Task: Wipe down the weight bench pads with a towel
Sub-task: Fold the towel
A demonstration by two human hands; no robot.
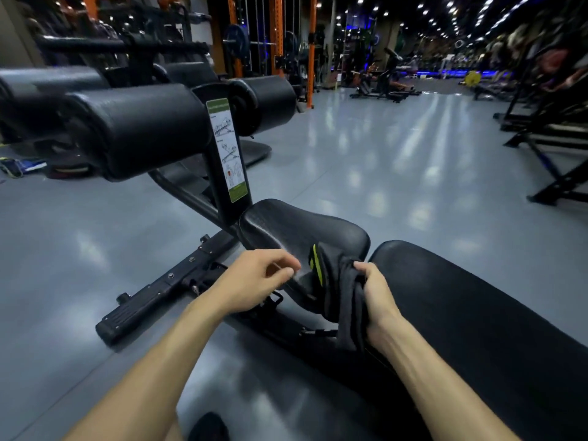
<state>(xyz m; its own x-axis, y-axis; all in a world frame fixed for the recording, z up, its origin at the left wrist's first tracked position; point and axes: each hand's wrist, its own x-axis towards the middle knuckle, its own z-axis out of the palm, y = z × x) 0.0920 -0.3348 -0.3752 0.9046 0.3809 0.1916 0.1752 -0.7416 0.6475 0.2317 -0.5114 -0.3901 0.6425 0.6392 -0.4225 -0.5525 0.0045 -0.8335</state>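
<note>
Two hands are seen in the head view, both low over a black weight bench. Right hand (377, 300) has its fingers clamped round a bunched dark towel (342, 291) with a yellow-green stripe; the towel lies against the near edge of the seat pad (296, 227) and hangs into the gap beside the long back pad (477, 313). Left hand (254, 278) is held just left of the seat pad, fingers loosely curled with thumb and fingertips close together; whether anything is pinched cannot be told.

Ahead of the seat pad, the upright post carries an instruction label (226, 150), green bands top and bottom, exercise diagrams between; its text is too small to read. Foam rollers (140, 128) are mounted on both sides of that post. Bench base rail (165, 288) lies on the grey floor (397, 160) below the left hand. Orange rack uprights (311, 49) and blurred machines are seen behind.
</note>
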